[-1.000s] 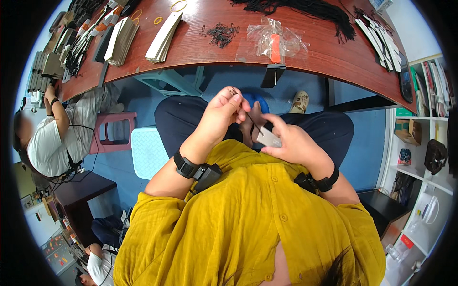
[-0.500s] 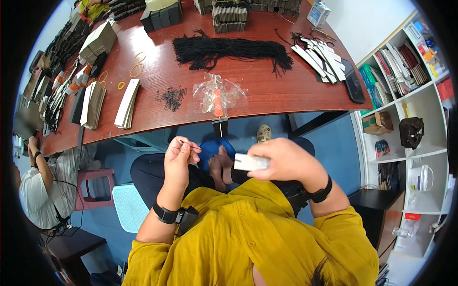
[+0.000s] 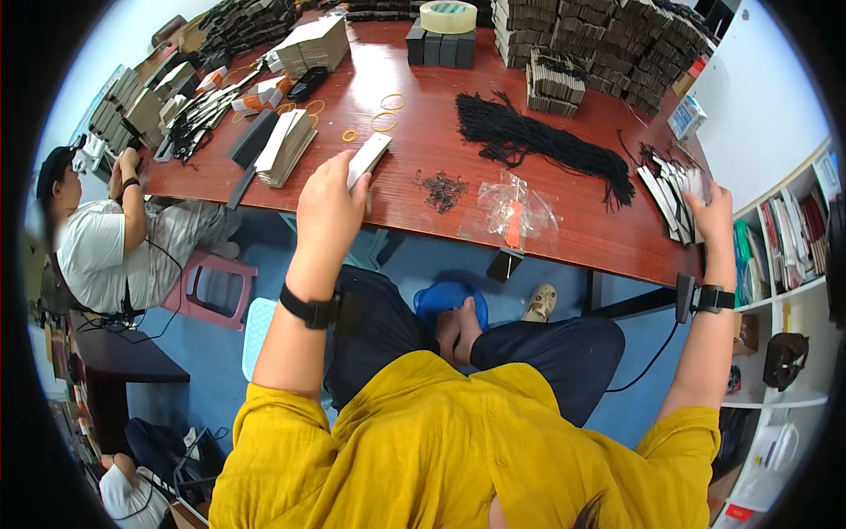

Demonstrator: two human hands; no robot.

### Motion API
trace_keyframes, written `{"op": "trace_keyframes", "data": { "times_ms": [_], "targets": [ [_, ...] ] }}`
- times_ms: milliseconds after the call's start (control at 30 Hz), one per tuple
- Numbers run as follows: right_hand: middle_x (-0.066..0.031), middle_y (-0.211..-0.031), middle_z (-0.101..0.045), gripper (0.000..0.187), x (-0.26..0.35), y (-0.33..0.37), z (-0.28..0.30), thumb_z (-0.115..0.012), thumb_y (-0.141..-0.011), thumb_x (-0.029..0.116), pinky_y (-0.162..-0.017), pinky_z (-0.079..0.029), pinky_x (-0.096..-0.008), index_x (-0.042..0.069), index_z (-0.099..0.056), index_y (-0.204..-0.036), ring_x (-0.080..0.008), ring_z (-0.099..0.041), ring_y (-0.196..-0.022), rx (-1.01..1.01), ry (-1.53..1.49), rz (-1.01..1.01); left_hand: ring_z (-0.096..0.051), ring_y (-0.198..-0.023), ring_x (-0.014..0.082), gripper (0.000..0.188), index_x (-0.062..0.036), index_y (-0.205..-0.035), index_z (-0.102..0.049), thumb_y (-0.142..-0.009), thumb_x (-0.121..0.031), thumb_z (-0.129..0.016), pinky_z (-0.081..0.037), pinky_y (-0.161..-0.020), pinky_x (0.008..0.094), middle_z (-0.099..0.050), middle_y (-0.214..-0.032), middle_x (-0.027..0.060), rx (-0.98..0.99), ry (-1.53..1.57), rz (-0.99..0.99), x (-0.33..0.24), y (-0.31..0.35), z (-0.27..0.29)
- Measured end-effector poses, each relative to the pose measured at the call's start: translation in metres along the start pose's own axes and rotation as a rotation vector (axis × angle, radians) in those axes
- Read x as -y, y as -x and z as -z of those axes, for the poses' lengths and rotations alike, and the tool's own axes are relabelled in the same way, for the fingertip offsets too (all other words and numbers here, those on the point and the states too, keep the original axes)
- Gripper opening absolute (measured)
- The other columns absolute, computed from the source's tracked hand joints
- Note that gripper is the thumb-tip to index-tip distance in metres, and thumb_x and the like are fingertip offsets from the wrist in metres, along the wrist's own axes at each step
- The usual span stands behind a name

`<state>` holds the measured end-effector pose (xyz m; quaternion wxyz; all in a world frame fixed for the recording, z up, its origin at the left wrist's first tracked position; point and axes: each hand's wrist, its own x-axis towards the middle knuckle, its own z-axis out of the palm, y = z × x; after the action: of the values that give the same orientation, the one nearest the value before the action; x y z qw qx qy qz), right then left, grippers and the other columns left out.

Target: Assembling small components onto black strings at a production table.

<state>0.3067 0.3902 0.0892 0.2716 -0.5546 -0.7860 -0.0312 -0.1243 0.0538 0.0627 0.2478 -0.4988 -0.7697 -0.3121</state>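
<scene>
Head view: the left hand [image 3: 328,207], centre-left of the frame, pinches a pale card [image 3: 368,160], its long axis slanting toward upper right; the right hand [image 3: 712,204], far right, rests fingers spread on a fanned card stack [image 3: 670,189], clasping nothing visible.

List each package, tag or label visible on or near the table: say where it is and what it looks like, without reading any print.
Pale card tag: in the left hand, slim rectangle.
Clear plastic bag: table's near edge, crinkled, orange piece inside.
Small box: far right, white and blue.
Tag pile: under the right hand, dark and white strips.
</scene>
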Motion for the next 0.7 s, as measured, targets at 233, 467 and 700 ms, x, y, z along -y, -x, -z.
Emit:
{"op": "trace_keyframes", "data": {
  "times_ms": [233, 467, 700],
  "targets": [
    [-0.017, -0.108, -0.055, 0.035, 0.069, 0.057, -0.007, -0.065, -0.077, 0.023, -0.089, -0.04, -0.0387, 0.002, -0.057, -0.103, -0.0332, -0.051, -0.102, -0.144, -0.179, 0.31, -0.06, -0.077, 0.0343, 0.037, -0.0008, -0.11, -0.055, -0.077, -0.016, -0.063, -0.047, -0.068, 0.0408, -0.061, -0.082, 0.0199, 0.133, -0.088, 0.157, 0.019, 0.002, -0.008],
    [-0.0033, -0.071, -0.056, 0.013, 0.173, 0.167, 0.012, -0.063, -0.078, 0.01, -0.056, -0.041, -0.023, 0.004, -0.064, -0.09, -0.0096, -0.05, -0.06, 0.387, -0.899, 0.282, -0.059, -0.075, 0.0181, 0.022, -0.0023, -0.096, -0.06, -0.074, 0.001, -0.063, -0.046, -0.067, 0.0269, -0.061, -0.085, 0.0084, 0.342, 0.797, 0.238, -0.036, 0.053, -0.002],
    [-0.0067, -0.068, -0.053, 0.016, 0.204, 0.228, -0.04, -0.064, -0.079, 0.013, -0.05, -0.039, -0.0249, -0.001, -0.061, -0.086, -0.0116, -0.047, -0.052, 0.565, -1.003, 0.121, -0.057, -0.067, 0.0151, 0.014, 0.0004, -0.091, -0.063, -0.085, -0.012, -0.058, -0.045, -0.062, 0.0268, -0.06, -0.075, 0.0092, 0.907, 1.047, 0.515, -0.112, 0.111, -0.02]
  ]
}}
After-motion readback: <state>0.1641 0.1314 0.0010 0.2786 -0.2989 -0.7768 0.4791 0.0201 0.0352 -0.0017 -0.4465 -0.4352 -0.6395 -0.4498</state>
